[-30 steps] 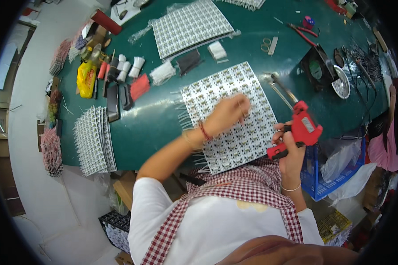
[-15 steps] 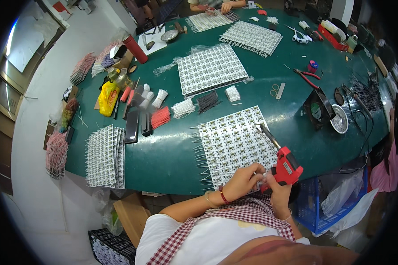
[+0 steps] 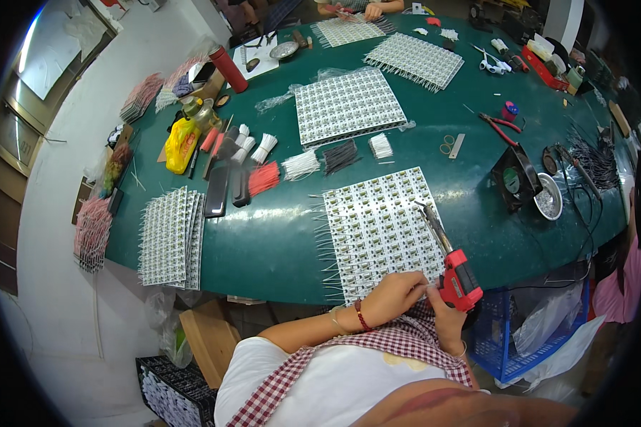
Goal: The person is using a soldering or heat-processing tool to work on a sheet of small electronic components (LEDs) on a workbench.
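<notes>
My left hand [image 3: 394, 297] is closed in a pinch over the near edge of a white circuit board panel [image 3: 377, 220]; whatever its fingertips hold is too small to make out. Right beside it, my right hand [image 3: 446, 325] grips a red and black soldering gun [image 3: 463, 279], its handle partly hidden by the fingers. The gun's metal tip points up and away, above the panel's right side. Rows of small components cover the panel, and thin white wires stick out along its left edge. The fingertips of both hands nearly meet.
Beyond the panel lie bundles of white wires [image 3: 301, 164], black wires [image 3: 340, 156] and red wires [image 3: 264, 178]. More panels are stacked at the left [image 3: 165, 238] and centre [image 3: 349, 105]. A black fan-like box [image 3: 514, 178] and white bowl [image 3: 548, 197] stand right. Another person's hand [image 3: 374, 10] works far off.
The whole view has shifted slightly. My hands stay close together with the fingertips still pinched, and the soldering gun has tilted a little, remaining over the panel's right side.
</notes>
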`<action>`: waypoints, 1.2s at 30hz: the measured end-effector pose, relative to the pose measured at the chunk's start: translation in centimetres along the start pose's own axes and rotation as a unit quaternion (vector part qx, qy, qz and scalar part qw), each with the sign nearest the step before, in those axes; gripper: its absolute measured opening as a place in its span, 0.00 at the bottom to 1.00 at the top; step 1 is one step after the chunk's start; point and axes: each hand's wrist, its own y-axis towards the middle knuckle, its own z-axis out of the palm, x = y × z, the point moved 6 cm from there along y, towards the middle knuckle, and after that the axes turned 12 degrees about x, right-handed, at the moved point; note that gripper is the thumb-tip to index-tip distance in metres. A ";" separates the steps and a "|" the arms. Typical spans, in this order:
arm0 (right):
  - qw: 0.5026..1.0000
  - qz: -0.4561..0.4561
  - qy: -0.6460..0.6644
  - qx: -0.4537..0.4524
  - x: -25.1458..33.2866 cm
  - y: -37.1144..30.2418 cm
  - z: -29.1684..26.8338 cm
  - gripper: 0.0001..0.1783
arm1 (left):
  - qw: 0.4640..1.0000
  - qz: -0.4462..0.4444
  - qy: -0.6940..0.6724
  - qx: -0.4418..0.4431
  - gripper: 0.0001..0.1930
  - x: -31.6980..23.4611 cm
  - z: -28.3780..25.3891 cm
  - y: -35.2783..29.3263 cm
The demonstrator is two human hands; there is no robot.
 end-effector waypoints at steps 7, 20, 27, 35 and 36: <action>1.000 -0.017 -0.025 0.000 -0.2 0.0 -0.1 0.14 | 0.998 -0.035 -0.056 0.008 0.05 0.3 0.2 -0.1; 0.975 -0.124 -0.183 0.016 -0.2 -0.7 0.1 0.11 | 0.999 -0.017 0.036 -0.001 0.05 0.4 0.1 -0.8; 0.997 -0.059 -0.049 -0.011 2.0 -0.3 0.0 0.08 | 0.992 -0.023 0.122 -0.012 0.04 0.5 1.0 -0.5; 0.929 -0.190 0.171 -0.266 6.8 -0.2 -15.1 0.17 | 0.999 0.031 0.006 0.009 0.13 0.9 0.8 -0.2; 0.930 -0.214 0.165 -0.249 7.4 -0.7 -17.9 0.18 | 0.998 0.044 0.042 -0.008 0.10 1.4 0.5 -0.5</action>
